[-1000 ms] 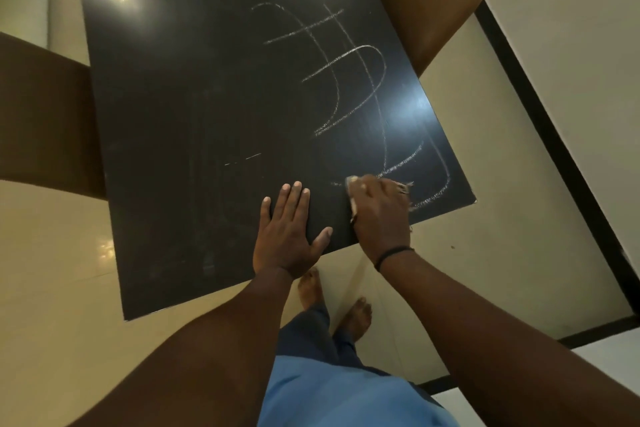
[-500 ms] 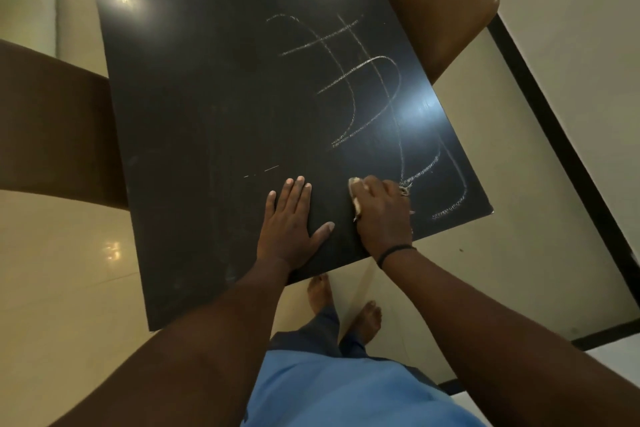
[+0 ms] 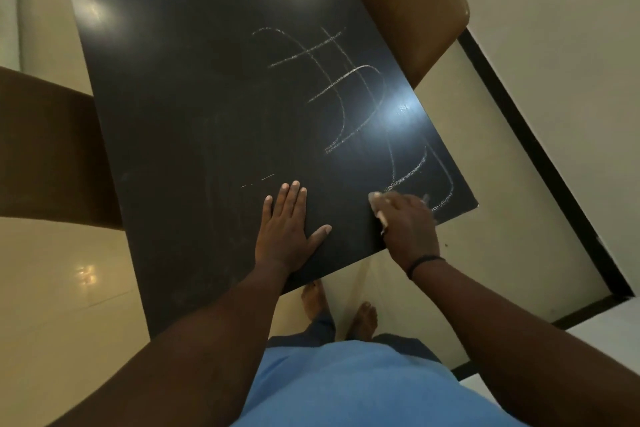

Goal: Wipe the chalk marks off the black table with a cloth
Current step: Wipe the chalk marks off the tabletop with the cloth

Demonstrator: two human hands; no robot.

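The black counter (image 3: 194,87) filled most of my view, with a brown chair (image 3: 412,7) at its far right edge and another (image 3: 45,156) at its left. Chalk marks (image 3: 346,94) ran in loops and crossing strokes over its right half, down to the near right corner. My left hand (image 3: 287,225) lay flat on the counter, fingers straight, bracing. My right hand (image 3: 407,222) had its grip curled round the pale cloth (image 3: 378,205), pressed onto the counter at the near end of the marks. I judged the wiping was only starting, most chalk untouched. The next move called for firm strokes up and right across the lines.
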